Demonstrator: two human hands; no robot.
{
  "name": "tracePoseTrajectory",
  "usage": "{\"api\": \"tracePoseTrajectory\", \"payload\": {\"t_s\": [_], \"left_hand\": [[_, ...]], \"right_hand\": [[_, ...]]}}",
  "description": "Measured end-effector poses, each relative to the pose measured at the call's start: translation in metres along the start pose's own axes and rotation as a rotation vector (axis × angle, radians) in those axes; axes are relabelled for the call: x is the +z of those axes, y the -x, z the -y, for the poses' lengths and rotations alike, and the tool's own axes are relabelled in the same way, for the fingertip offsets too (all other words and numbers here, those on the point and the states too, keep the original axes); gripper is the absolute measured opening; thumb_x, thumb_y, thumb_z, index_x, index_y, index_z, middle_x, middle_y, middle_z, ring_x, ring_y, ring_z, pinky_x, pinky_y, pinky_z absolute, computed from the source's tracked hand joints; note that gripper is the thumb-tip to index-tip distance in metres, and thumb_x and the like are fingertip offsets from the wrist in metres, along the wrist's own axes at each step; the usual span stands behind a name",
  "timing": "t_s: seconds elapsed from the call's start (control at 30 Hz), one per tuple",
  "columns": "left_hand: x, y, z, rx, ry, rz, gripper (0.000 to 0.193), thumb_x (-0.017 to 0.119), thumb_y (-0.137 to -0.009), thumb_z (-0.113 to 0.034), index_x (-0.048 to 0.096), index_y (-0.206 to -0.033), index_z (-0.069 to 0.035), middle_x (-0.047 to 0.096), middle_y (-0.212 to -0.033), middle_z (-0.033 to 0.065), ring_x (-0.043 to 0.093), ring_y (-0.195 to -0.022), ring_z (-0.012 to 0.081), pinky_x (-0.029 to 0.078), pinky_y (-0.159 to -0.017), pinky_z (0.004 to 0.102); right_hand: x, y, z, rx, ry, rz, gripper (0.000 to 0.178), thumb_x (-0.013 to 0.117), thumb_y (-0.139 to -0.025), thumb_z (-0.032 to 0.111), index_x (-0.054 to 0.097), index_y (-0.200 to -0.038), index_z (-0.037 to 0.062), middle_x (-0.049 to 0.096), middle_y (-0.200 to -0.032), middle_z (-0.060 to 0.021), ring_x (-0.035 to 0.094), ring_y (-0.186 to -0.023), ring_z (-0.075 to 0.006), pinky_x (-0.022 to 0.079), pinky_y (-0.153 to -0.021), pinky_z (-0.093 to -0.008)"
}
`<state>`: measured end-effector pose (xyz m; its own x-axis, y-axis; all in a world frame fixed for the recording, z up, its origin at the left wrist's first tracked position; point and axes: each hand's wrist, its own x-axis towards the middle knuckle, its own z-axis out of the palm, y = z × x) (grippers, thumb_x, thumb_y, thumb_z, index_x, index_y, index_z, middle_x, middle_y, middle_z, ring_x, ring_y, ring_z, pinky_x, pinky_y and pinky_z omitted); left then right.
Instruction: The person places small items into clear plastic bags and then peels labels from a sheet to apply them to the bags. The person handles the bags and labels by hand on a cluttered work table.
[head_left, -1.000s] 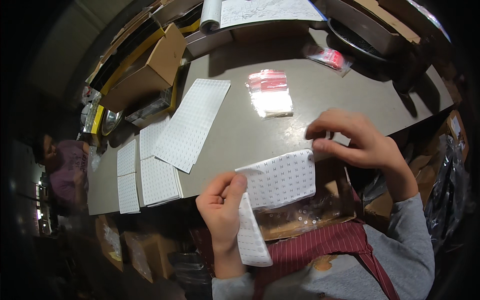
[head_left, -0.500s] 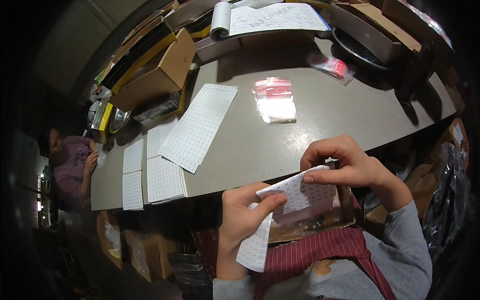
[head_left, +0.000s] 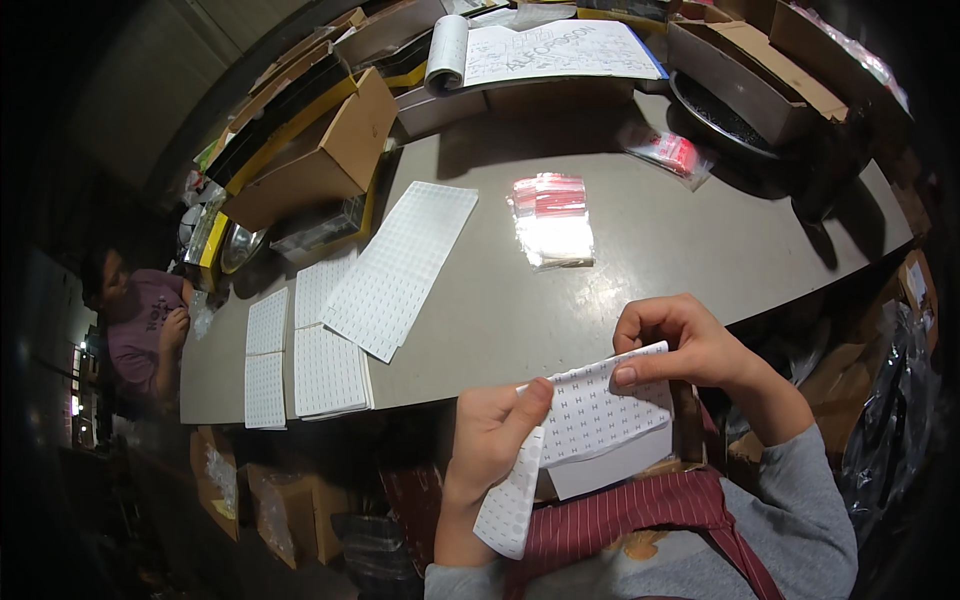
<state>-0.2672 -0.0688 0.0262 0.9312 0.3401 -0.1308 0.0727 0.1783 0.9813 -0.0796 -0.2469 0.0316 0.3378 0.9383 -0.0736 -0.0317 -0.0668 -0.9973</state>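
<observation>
Right hand (head_left: pixel 682 342) now on sheet (head_left: pixel 605 412); grey table (head_left: pixel 690 250), seemingly cluttered room (head_left: pixel 190 60).

The sheet (head_left: pixel 600 425) between the left hand (head_left: pixel 495 432) and right hand (head_left: pixel 682 345) is white with even rows of small dark marks, the flap (head_left: pixel 610 466) under it plain and pale, and just below the grip I see a maroon apron (head_left: pixel 620 510) with thin pale stripes beside grey sleeves (head_left: pixel 803 490). Left of the grip are more sheets (head_left: pixel 405 265), white with fine grey rows, and farther that way a purple shirt (head_left: pixel 138 318) with dark print. Beyond the grip, on the grey table (head_left: pixel 470 315), the shiny bags (head_left: pixel 552 205) carry red bands, and the white pad (head_left: pixel 560 50) farthest off has dark scrawls and a blue edge.
</observation>
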Motion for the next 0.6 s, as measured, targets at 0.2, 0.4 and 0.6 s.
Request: {"api": "tracePoseTrajectory", "payload": {"t_s": [0.2, 0.4, 0.6], "left_hand": [[-0.01, -0.004, 0.012, 0.112, -0.133, 0.034, 0.024, 0.069, -0.095, -0.014, 0.073, -0.091, 0.01, 0.069, -0.075, 0.0052, 0.059, -0.069, 0.0086, 0.045, -0.061, 0.0239], [-0.003, -0.003, 0.011, 0.037, 0.008, -0.051, 0.023, 0.069, -0.095, -0.012, 0.073, -0.098, 0.011, 0.072, -0.081, 0.0075, 0.062, -0.074, 0.0092, 0.047, -0.064, 0.0229], [0.0, -0.001, 0.016, 0.027, 0.029, -0.08, 0.024, 0.066, -0.097, -0.011, 0.072, -0.104, 0.012, 0.073, -0.089, 0.0095, 0.064, -0.078, 0.0106, 0.049, -0.07, 0.0232]], "right_hand": [[0.0, 0.0, -0.007, 0.003, -0.084, -0.004, 0.016, 0.079, -0.084, 0.012, 0.069, -0.088, 0.0006, 0.068, -0.087, -0.0033, 0.064, -0.083, -0.0101, 0.05, -0.075, -0.0251], [-0.005, 0.0, -0.014, -0.007, -0.076, -0.086, 0.014, 0.079, -0.084, 0.011, 0.071, -0.088, 0.0001, 0.069, -0.083, -0.0027, 0.063, -0.076, -0.0093, 0.049, -0.07, -0.0244], [-0.01, 0.001, -0.025, -0.025, -0.067, -0.121, 0.019, 0.078, -0.088, 0.015, 0.07, -0.093, -0.0016, 0.071, -0.082, -0.0062, 0.066, -0.073, -0.0103, 0.051, -0.065, -0.0241]]}}
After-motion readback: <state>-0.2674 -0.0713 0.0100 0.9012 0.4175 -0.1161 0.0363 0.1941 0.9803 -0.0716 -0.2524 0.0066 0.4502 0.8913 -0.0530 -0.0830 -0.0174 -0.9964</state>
